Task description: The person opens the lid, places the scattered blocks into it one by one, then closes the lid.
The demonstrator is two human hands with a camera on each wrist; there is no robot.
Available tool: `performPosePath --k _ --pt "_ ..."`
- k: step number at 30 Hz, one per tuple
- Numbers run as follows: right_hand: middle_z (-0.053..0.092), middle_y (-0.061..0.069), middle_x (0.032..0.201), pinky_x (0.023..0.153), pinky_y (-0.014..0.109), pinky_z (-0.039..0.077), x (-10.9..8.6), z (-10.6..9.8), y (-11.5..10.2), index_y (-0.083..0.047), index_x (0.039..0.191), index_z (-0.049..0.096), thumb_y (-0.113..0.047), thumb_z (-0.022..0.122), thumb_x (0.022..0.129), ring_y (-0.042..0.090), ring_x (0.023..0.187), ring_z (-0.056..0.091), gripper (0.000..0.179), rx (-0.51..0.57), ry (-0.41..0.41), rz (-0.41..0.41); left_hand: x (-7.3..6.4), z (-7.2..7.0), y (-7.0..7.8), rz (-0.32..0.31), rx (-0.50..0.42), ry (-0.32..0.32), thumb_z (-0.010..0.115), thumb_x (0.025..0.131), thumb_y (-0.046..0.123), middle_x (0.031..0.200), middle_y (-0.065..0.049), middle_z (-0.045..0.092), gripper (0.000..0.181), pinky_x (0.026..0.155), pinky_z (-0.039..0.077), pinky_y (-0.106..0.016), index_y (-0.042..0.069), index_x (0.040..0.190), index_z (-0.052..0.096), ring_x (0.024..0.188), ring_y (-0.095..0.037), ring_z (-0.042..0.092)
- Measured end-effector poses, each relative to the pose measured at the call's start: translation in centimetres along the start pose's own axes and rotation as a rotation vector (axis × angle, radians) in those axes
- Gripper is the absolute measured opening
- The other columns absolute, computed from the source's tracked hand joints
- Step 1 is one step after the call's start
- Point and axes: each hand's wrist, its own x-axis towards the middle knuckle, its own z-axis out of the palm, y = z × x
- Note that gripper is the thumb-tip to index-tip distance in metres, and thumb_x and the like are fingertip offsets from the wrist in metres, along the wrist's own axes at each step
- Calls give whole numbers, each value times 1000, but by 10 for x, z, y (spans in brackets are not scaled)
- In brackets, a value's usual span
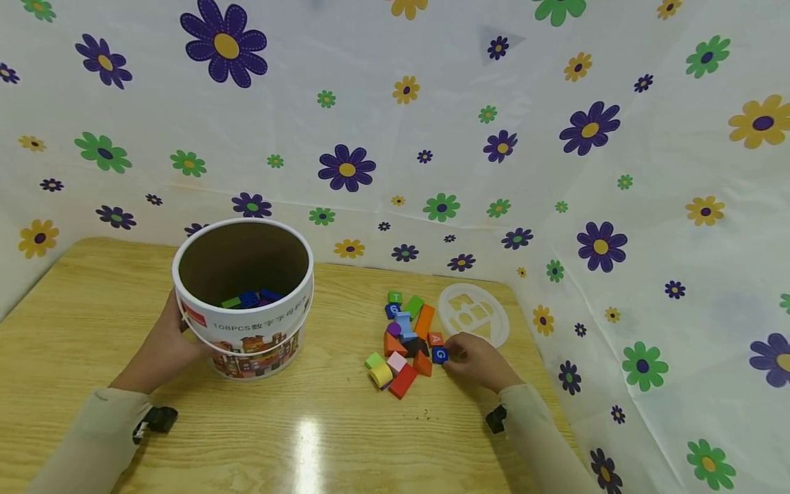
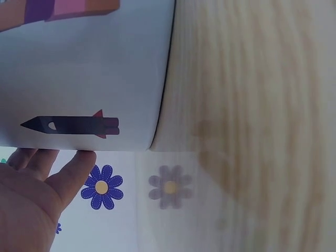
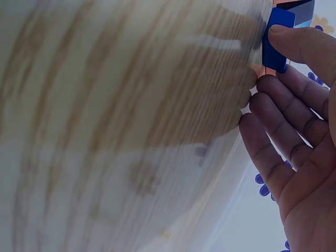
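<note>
My left hand [image 1: 175, 339] touches the left side of a white bucket [image 1: 259, 367] with a thin handle and printed building pictures. In the left wrist view, the fingers [image 2: 73, 176] of that hand rest against the bucket's wall [image 2: 79, 79], by a printed rocket. Several coloured blocks [image 1: 265, 298] lie inside. With thumb and finger, my right hand [image 1: 478, 360] pinches a blue block [image 1: 439, 355] marked G, at the right edge of a group of blocks; its other fingers [image 3: 268, 149] are spread. Just behind it is an orange block [image 1: 435, 339] marked A.
The loose group includes a red block [image 1: 404, 381], a yellow arch [image 1: 380, 374], a long orange block [image 1: 424, 320] and a green block [image 1: 395, 296]. Behind my right hand lies a white round plate [image 1: 500, 312] with cut-out shapes. Flower-printed cloth [image 1: 370, 219] borders the wooden table [image 1: 247, 439].
</note>
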Motion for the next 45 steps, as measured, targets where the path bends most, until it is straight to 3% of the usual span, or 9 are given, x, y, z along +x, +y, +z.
performPosePath --k 15,23,31,35,40,45 --pt "69 -6 103 88 39 60 -3 5 -3 -15 109 70 -19 81 90 12 94 65 23 113 32 54 1 0 0 26 -24 -3 94 75 11 164 -8 26 128 105 28 -86 40 165 6 147 -48 26" --pt "71 2 102 82 30 64 -9 10 2 -10 109 63 -4 78 89 20 95 72 26 172 118 -7 1 0 -4 25 -23 1 94 75 10 164 -6 25 129 106 27 -85 41 165 6 147 -46 26" --pt "72 3 103 86 39 64 -12 8 0 -8 110 66 -5 79 88 20 96 71 26 147 163 -52 3 1 -4 53 -28 9 94 74 10 163 -4 28 126 103 30 -86 38 165 11 145 -40 28" --pt "73 3 105 87 41 64 -13 8 -1 -7 111 67 -5 79 87 19 96 71 27 128 181 -54 3 2 -4 52 -16 10 94 74 10 163 -7 28 128 102 30 -87 38 165 9 146 -45 28" --pt "73 2 106 88 39 63 -13 10 0 -8 112 68 -4 80 86 19 96 71 29 118 245 -56 3 2 -4 65 -4 14 94 74 11 162 -9 29 126 101 29 -88 36 165 10 146 -48 28" --pt "71 6 109 87 40 64 -13 9 -1 -7 114 67 1 78 87 25 102 70 29 152 323 -121 3 1 -4 78 -14 17 94 74 9 162 -7 30 125 101 28 -88 36 165 12 145 -44 28"
